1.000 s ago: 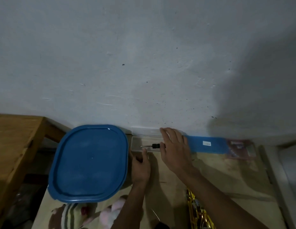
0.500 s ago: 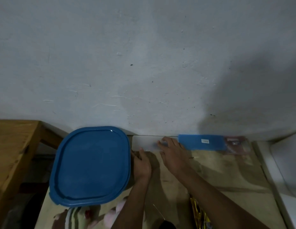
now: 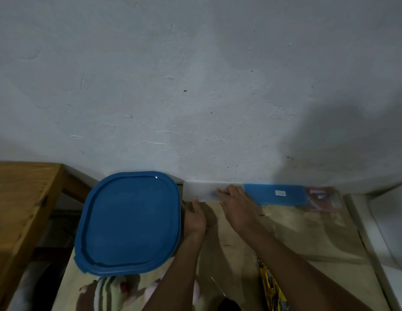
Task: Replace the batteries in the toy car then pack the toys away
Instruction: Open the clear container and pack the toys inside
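Note:
A small frosted plastic case lies against the wall with its lid on. A bluish smear shows through the lid by my fingertips. My right hand rests flat on the right part of the lid, fingers spread. My left hand grips the case's near left corner, thumb against its edge. The yellow toy car lies near the bottom edge, partly hidden by my right forearm. Plush toys lie at the lower left.
A large container with a blue lid stands just left of my hands. Right of the case lie a flat blue box and a red battery pack. A wooden table is at far left, a white surface at far right.
One second ago the case stood open with a screwdriver inside. Now its lid covers it and my right hand lies on top; the left hand stays at the corner.

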`<state>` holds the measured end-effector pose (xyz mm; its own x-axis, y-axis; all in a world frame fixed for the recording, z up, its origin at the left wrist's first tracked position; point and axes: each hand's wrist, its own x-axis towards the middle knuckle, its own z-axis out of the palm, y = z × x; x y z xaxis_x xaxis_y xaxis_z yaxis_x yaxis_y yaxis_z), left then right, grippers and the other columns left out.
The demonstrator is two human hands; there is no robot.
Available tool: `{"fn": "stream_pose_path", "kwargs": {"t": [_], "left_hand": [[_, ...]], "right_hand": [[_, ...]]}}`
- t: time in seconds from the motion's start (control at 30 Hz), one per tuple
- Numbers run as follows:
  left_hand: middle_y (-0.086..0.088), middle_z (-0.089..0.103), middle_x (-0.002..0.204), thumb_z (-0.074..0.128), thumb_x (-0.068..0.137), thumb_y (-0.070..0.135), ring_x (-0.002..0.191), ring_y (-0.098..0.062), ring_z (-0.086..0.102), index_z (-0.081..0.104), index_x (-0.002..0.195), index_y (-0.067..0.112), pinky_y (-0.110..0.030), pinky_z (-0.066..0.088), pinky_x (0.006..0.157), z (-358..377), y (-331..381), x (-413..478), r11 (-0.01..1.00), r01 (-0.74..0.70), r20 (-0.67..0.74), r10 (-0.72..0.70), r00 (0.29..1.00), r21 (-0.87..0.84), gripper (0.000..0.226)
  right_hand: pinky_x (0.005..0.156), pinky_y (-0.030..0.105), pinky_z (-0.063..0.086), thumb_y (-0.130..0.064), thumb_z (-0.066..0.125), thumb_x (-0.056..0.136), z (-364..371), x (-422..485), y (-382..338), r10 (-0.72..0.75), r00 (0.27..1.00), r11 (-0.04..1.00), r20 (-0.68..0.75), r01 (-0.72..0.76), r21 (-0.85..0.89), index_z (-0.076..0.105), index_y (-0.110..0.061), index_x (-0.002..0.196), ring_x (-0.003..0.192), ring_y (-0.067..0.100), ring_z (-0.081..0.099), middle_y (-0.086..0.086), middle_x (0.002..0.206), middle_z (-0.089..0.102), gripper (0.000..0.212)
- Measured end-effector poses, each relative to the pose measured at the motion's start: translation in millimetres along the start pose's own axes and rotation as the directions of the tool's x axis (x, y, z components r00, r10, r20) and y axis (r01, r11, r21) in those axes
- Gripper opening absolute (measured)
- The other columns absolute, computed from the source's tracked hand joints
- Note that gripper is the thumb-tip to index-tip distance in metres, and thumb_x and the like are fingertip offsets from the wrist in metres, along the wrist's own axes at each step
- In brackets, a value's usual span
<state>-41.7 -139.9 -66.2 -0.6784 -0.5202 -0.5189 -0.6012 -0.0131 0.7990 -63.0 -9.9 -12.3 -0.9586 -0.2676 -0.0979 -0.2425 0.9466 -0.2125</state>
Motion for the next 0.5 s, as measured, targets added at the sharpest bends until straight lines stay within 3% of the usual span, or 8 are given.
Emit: {"fn": "stream_pose_path", "kwargs": {"t": [0.1, 0.23, 0.33, 0.4, 0.5], "left_hand": [[-0.014, 0.034, 0.159, 0.034, 0.073, 0.085, 0.144, -0.036, 0.034, 0.014, 0.159, 0.021, -0.054, 0.027, 0.119, 1.2, -11.3, 11.5, 0.997, 0.078, 0.099, -0.079, 0.992, 0.012, 0.108], [-0.014, 0.040, 0.155, 0.044, 0.069, 0.086, 0.137, -0.038, 0.044, -0.001, 0.158, 0.036, -0.056, 0.038, 0.113, -6.2, -13.0, 16.5, 0.984, 0.178, 0.249, -0.180, 0.952, 0.031, 0.112], [-0.012, 0.046, 0.149, 0.047, 0.096, 0.056, 0.134, -0.033, 0.048, 0.013, 0.157, 0.025, -0.048, 0.039, 0.113, -26.5, 38.8, -38.5, 0.991, 0.122, 0.365, -0.136, 0.921, 0.061, 0.077], [-0.011, 0.051, 0.141, 0.044, 0.103, 0.042, 0.128, -0.030, 0.051, 0.033, 0.142, 0.027, -0.043, 0.043, 0.108, -35.3, 57.2, -67.8, 0.992, 0.037, 0.395, -0.081, 0.915, 0.117, 0.044], [-0.008, 0.060, 0.131, 0.050, 0.102, 0.038, 0.115, -0.023, 0.060, 0.049, 0.137, 0.020, -0.040, 0.051, 0.100, -49.7, 63.9, -103.4, 0.971, -0.176, 0.398, 0.099, 0.912, 0.163, 0.039]], "right_hand": [[0.101, 0.034, 0.046, -0.016, 0.058, 0.092, -9.9, -2.2, -0.5, 0.032, 0.998, 0.993, 0.046, -0.037, 0.113, 0.048, -0.023, 0.140, 0.120, 0.018, 0.046, -0.002, 0.130, 0.051, 0.050], [0.100, 0.028, 0.042, -0.025, 0.054, 0.096, -34.3, -15.6, -1.3, 0.126, 0.977, 0.900, 0.173, -0.186, 0.394, 0.052, -0.022, 0.135, 0.121, 0.015, 0.051, -0.004, 0.136, 0.052, 0.039], [0.094, 0.027, 0.046, -0.026, 0.054, 0.097, -51.2, -38.9, -4.2, 0.214, 0.962, 0.754, 0.171, -0.274, 0.597, 0.058, -0.024, 0.129, 0.113, 0.012, 0.056, -0.005, 0.128, 0.059, 0.033], [0.085, 0.020, 0.045, -0.026, 0.053, 0.098, -60.8, -60.4, -7.0, 0.251, 0.957, 0.681, 0.146, -0.281, 0.676, 0.061, -0.023, 0.124, 0.108, 0.008, 0.057, -0.008, 0.118, 0.062, 0.028], [0.074, 0.010, 0.041, -0.022, 0.054, 0.097, -72.6, -93.9, -10.8, 0.289, 0.954, 0.582, 0.083, -0.244, 0.775, 0.066, -0.023, 0.115, 0.098, 0.002, 0.059, -0.009, 0.108, 0.065, 0.021]]}}
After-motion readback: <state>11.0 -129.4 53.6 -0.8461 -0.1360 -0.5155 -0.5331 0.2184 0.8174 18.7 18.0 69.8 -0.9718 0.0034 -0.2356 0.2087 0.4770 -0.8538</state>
